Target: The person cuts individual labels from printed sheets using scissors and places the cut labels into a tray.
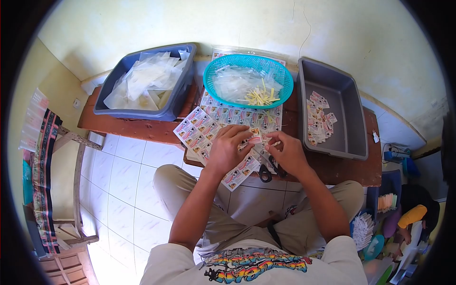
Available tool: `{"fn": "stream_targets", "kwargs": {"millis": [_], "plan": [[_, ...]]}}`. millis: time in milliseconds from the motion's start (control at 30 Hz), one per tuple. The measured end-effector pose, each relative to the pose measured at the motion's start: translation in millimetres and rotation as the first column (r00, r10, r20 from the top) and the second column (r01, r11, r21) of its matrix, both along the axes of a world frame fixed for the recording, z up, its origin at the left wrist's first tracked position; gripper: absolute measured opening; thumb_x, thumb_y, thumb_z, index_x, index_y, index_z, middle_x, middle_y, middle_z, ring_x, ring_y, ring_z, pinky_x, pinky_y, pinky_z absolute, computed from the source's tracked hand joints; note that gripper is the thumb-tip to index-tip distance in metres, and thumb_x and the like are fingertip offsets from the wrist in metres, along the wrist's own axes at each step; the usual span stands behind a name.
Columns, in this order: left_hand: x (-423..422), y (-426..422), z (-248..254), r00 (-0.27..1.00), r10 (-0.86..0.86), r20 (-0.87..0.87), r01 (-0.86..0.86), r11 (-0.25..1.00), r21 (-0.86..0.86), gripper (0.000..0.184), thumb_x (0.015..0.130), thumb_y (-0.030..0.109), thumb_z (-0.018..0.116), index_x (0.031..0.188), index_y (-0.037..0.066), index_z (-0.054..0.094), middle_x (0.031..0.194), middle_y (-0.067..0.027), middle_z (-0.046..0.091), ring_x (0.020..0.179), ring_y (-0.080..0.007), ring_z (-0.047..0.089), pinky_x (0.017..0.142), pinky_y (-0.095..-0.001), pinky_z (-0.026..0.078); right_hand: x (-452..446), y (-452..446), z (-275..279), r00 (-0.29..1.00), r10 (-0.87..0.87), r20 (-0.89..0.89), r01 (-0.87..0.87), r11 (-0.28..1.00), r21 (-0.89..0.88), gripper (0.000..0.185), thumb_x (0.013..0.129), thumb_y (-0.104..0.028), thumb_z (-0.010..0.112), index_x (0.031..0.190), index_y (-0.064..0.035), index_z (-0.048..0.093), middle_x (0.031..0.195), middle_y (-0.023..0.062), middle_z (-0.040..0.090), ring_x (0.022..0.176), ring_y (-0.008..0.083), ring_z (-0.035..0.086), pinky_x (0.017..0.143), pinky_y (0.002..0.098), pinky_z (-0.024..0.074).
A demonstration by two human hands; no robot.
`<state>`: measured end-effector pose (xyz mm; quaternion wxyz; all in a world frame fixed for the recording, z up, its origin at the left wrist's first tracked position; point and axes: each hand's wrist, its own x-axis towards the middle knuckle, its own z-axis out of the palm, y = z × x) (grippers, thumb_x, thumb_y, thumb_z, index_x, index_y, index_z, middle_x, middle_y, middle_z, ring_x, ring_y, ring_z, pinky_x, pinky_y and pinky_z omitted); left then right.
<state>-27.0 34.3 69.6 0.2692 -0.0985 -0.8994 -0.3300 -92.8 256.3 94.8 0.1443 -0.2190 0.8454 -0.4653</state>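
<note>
My left hand is closed on a small printed label, held above the bench. Close beside it on the right, my right hand pinches a small pale piece at the label's edge; I cannot make out what it is. Black-handled scissors lie just beneath my hands, partly hidden by them. Sheets of printed labels are spread under and to the left of my left hand, some overhanging the bench's front edge.
A turquoise basket holds clear plastic pieces and yellowish strips. On the left, a blue-grey tub contains plastic bags. Cut labels lie in a grey tub on the right. The brown bench stands against the wall. Another person is at far right.
</note>
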Motion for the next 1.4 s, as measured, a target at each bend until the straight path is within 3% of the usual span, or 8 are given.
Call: {"fn": "stream_targets", "kwargs": {"millis": [100,300,700,1033,1133,1200,1333,1400], "plan": [[-2.0,-1.3,-4.0,0.999,0.038,0.009,-0.038,0.999,0.003,0.031,0.079,0.016,0.088,0.106,0.006,0.077,0.117,-0.0091,0.075,0.110,-0.0309,0.070,0.098,-0.0444,0.055,11.2,12.7,-20.8,0.972,0.134,-0.193,-0.096,0.977,0.191,0.043,0.088,-0.010,0.079,0.129,-0.0051,0.068,0.111,0.0168,0.071,0.088,0.0273,0.076,0.078,0.0386,0.0604],[-5.4,-0.4,-5.4,0.996,0.081,0.024,-0.081,0.997,0.004,0.032,0.080,0.017,0.088,0.108,0.007,0.078,0.120,-0.0093,0.076,0.110,-0.0312,0.071,0.099,-0.0444,0.054,43.3,6.5,-14.7,0.962,0.228,-0.152,-0.107,0.823,0.559,0.066,0.085,-0.019,0.081,0.146,-0.0079,0.056,0.129,0.0183,0.064,0.108,0.0381,0.070,0.094,0.0499,0.0576],[-9.1,0.8,-0.5,0.996,0.083,0.042,-0.083,0.996,0.018,0.031,0.081,0.017,0.089,0.108,0.005,0.079,0.121,-0.0128,0.076,0.109,-0.0334,0.073,0.095,-0.0442,0.057,41.6,0.9,-42.4,0.930,0.262,-0.257,-0.054,0.790,0.611,0.069,0.081,-0.010,0.074,0.147,-0.0029,0.055,0.134,0.0195,0.061,0.110,0.0394,0.069,0.089,0.0514,0.0593],[-17.1,-1.5,1.2,0.996,0.092,-0.009,-0.091,0.994,0.061,0.030,0.081,0.016,0.088,0.106,0.006,0.077,0.119,-0.0111,0.075,0.108,-0.0327,0.072,0.095,-0.0449,0.056,23.7,23.7,-12.6,0.973,0.181,-0.145,-0.125,0.935,0.332,0.074,0.078,-0.010,0.074,0.148,0.0039,0.053,0.123,0.0246,0.060,0.106,0.0423,0.067,0.097,0.0462,0.0556],[-20.5,-2.3,7.3,0.994,0.106,-0.022,-0.104,0.992,0.067,0.029,0.081,0.015,0.087,0.106,0.006,0.077,0.119,-0.0110,0.075,0.107,-0.0328,0.071,0.096,-0.0450,0.056,22.7,29.3,-5.2,0.977,0.180,-0.115,-0.143,0.953,0.268,0.076,0.077,-0.012,0.077,0.149,0.0016,0.055,0.120,0.0227,0.060,0.103,0.0387,0.066,0.096,0.0445,0.0549],[-21.8,-1.9,11.8,0.991,0.129,-0.026,-0.127,0.989,0.071,0.031,0.082,0.013,0.088,0.110,0.006,0.079,0.121,-0.0133,0.075,0.111,-0.0335,0.072,0.095,-0.0435,0.058,24.8,32.4,-2.4,0.991,0.125,-0.049,-0.110,0.964,0.242,0.085,0.075,-0.018,0.085,0.153,-0.0028,0.054,0.109,0.0157,0.061,0.088,0.0263,0.064,0.085,0.0387,0.0546],[-25.4,-2.8,14.5,0.991,0.128,-0.026,-0.125,0.988,0.094,0.031,0.082,0.012,0.088,0.110,0.006,0.079,0.121,-0.0132,0.075,0.111,-0.0335,0.071,0.095,-0.0439,0.058,29.1,33.7,15.0,0.994,0.102,0.030,-0.107,0.963,0.248,0.095,0.076,-0.024,0.092,0.158,-0.0058,0.049,0.111,0.0110,0.060,0.092,0.0175,0.063,0.084,0.0331,0.0539],[-28.1,-3.0,12.4,0.990,0.128,-0.057,-0.124,0.989,0.079,0.030,0.082,0.011,0.088,0.109,0.006,0.079,0.122,-0.0133,0.075,0.111,-0.0339,0.071,0.095,-0.0446,0.057,29.0,38.7,9.6,0.978,0.088,0.189,-0.099,0.994,0.050,0.104,0.075,-0.035,0.096,0.161,-0.0058,0.045,0.118,0.0139,0.061,0.098,0.0194,0.064,0.089,0.0332,0.0535]]}}
